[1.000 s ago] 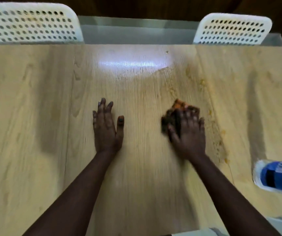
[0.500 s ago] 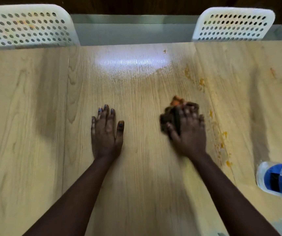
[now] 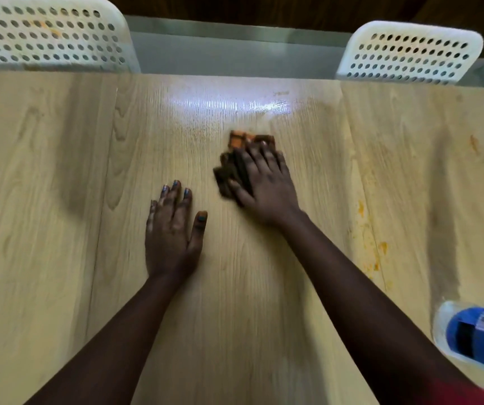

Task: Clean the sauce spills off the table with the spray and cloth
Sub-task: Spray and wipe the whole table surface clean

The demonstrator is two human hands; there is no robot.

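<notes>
Both forearms were bare to the frame's lower edge, with no sleeves, watch or rings visible. The left hand (image 3: 172, 235) wore blue-teal polish on its nails, the thumbnail included. The right hand's (image 3: 267, 182) nails were too blurred to judge.

A pale wooden table with two white chairs pushed up on its far side.

The table (image 3: 45, 200) has a light wood-grain top made of wide panels with seams running away from me, and a bright patch of light glares off the surface near the far edge. Two white plastic chairs with perforated backs stand beyond it, the left chair (image 3: 47, 39) close against the table edge and the right chair (image 3: 410, 52) likewise. Between them runs a grey ledge (image 3: 234, 54), and behind that the wall or floor is dark brown and dim.
</notes>
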